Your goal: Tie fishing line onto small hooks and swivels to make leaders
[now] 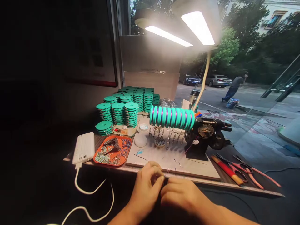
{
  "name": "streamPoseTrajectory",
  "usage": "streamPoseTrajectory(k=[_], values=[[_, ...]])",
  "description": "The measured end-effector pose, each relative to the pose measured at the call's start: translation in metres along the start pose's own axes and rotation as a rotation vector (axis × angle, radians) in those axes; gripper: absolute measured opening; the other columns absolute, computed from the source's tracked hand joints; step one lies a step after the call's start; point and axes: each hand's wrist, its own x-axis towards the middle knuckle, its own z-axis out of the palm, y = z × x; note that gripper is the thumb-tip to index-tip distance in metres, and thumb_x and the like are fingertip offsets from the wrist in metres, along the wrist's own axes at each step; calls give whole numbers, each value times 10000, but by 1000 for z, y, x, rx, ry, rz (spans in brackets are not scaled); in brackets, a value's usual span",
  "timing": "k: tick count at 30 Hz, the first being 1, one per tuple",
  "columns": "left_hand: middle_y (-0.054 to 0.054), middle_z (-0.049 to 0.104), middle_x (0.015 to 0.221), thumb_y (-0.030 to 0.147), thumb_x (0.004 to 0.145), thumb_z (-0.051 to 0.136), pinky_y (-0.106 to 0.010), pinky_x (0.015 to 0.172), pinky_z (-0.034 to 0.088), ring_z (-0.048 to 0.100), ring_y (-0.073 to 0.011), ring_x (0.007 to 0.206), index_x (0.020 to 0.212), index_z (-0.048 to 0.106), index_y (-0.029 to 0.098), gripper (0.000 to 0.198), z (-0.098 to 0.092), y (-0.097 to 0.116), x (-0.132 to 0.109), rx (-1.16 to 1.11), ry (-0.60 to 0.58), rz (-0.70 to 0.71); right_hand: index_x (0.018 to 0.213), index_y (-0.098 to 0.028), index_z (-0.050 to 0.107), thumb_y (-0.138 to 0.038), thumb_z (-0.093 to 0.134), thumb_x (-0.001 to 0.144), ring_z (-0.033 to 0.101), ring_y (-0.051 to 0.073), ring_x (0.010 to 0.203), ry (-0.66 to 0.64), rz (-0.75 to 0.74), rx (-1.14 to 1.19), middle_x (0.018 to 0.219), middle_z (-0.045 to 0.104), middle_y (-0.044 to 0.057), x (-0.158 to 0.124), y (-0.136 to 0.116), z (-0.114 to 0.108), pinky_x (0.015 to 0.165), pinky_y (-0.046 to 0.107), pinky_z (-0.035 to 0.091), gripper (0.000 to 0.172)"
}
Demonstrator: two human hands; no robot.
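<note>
My left hand [148, 186] is at the front edge of the pale board [201, 168], thumb and forefinger pinched together on something too small to make out. Close against it on the right, my right hand [179, 193] has its fingers curled; what they hold is hidden. Thin strands show by the fingertips. Beyond the hands, a row of green spools [172, 117] sits on a black winding device [199, 143], with small metal swivels [168, 137] hanging below. A bowl of small metal beads [160, 142] and a round white container [140, 140] stand on the board.
An orange tray [96, 151] of small parts and a white power bank [84, 147] with a cable lie left. Stacks of green spools [118, 114] stand behind. Scissors [239, 172], pliers [260, 173] and a red-handled tool [226, 170] lie right. Lamps [198, 26] hang above; a person is outside.
</note>
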Motion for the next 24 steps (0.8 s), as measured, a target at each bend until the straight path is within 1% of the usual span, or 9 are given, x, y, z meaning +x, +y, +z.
streamPoseTrajectory(k=[4,6,8,10,12,13,15,18,24], values=[[-110,606,857,29,773,469,-291,710,476,581,-204,802,894,642,142,240,-7,-18,-5,788,225,774,661,-133,597,-193,538,788,520,104,542,-92,601,410,599,611,6,43,19,-15,522,204,418,152],[-142,632,877,-3,764,461,-287,667,498,600,-214,781,940,629,120,272,-9,-23,-5,985,299,979,617,-119,582,-157,547,754,478,82,461,-126,671,431,548,591,-5,65,31,-12,447,186,386,147],[-135,657,841,5,755,466,-294,642,497,601,-218,749,891,643,130,256,-9,-20,-4,973,240,998,572,-118,571,-145,559,729,451,72,416,-163,661,410,497,562,-20,76,37,-8,401,176,354,159],[-84,647,748,31,746,492,-273,630,471,572,-190,705,762,658,154,208,-8,-11,-2,666,139,704,616,-124,590,-152,568,724,463,78,444,-163,665,379,515,560,-25,71,34,-7,414,177,354,114],[-26,579,638,60,707,565,-202,558,420,507,-131,627,622,634,149,141,-7,0,2,122,50,150,740,-139,613,-168,554,753,483,94,519,-74,588,258,604,587,-8,52,26,-12,471,197,366,67],[-6,545,605,70,671,609,-165,494,377,469,-101,582,592,620,135,102,-7,4,4,-155,1,-130,800,-149,615,-170,536,776,485,105,554,-17,499,150,650,597,5,39,21,-15,499,214,365,84],[15,500,575,91,602,664,-119,401,290,410,-54,503,571,593,109,79,-6,8,9,-452,-86,-437,791,-145,619,-152,439,853,467,126,534,75,119,-228,607,578,22,14,13,-18,489,253,331,191],[41,443,537,114,534,703,-81,367,251,375,-15,445,546,540,103,163,-5,8,12,-608,-178,-563,796,-99,634,-90,350,882,459,140,495,42,-264,-562,591,585,44,-11,8,-11,459,290,291,296],[70,376,512,110,538,721,-55,328,181,267,24,397,530,515,95,207,1,5,8,-699,-223,-609,744,-101,626,-86,316,890,459,140,486,56,-239,-532,561,562,46,-24,6,9,449,286,314,343]])
